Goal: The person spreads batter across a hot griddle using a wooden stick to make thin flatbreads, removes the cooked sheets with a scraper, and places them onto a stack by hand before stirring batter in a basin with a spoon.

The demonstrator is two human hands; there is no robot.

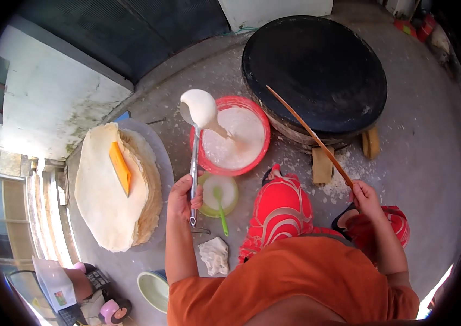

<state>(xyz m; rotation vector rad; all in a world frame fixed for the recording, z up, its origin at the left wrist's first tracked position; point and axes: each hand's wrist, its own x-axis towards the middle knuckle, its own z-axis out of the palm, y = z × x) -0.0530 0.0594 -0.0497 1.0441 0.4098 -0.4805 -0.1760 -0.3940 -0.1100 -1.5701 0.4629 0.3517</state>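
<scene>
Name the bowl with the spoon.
The lime bowl by the left hand: a green spoon rests in it; the red basin and pale tub show none.

Daylight pours in from well left of the red basin (266, 138), burning to bare white past the stack of flatbreads (97, 190). The stack's far side catches it; the side facing the basin looks duller. Another white sliver glares far down to the basin's right. Around the basin the floor (426, 179) is softly, evenly lit, while the black griddle (317, 70) above and right swallows most of the light. The ladle (195, 152) beside the basin looks reasonably sharp. Farther out, walls bow, details smear, and corners drop into black.
</scene>
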